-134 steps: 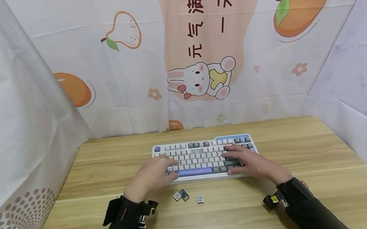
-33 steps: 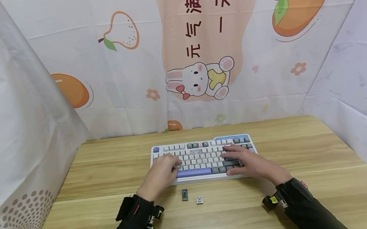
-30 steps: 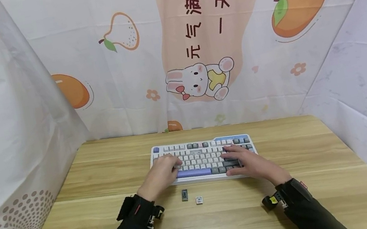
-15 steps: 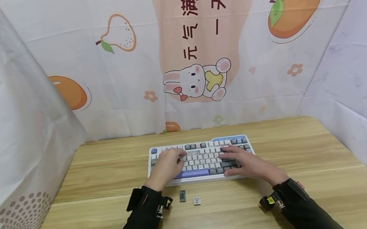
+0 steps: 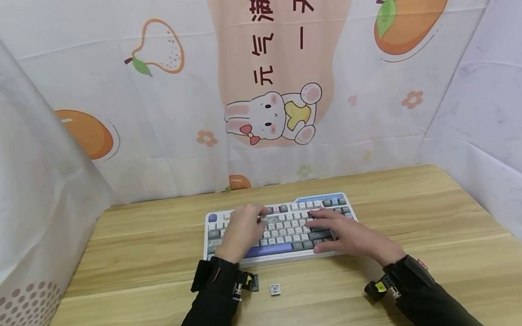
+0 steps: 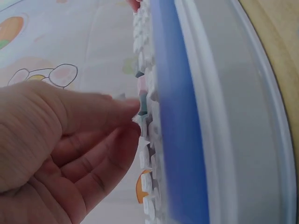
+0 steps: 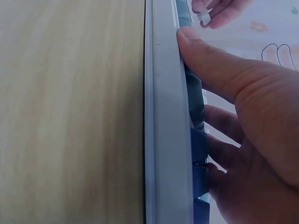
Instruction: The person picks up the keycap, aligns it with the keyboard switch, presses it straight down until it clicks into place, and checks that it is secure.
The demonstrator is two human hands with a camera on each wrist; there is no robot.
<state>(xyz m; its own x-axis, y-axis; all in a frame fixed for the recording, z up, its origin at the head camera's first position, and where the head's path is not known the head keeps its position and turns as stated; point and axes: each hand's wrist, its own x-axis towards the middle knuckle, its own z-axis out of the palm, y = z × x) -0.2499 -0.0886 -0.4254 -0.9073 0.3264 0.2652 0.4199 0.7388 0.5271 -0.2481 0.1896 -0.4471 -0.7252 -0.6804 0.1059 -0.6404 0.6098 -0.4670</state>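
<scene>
A white keyboard (image 5: 299, 231) with grey keys and a purple space bar lies on the table. My left hand (image 5: 243, 232) is over its upper left part, thumb and forefinger pinching a small pale keycap (image 7: 204, 17), which shows best in the right wrist view. In the left wrist view those fingertips are close by the row of keys, and the keycap is mostly hidden. Fingers spread, my right hand (image 5: 346, 231) rests on the keyboard's right side, thumb near the front edge. In front of the keyboard lie a light square keycap (image 5: 275, 290) and a dark longer keycap (image 5: 255, 283), partly covered by the left wrist's camera.
The wooden table (image 5: 319, 316) reaches forward to a white printed curtain (image 5: 176, 160). More curtain hangs at the left and the right. Both wrists wear small cameras on dark straps.
A light keycap beside the dark one left the table between 4.5 and 1.1 seconds ago. My left hand has since moved up and right over the keyboard. The right hand keeps its place.
</scene>
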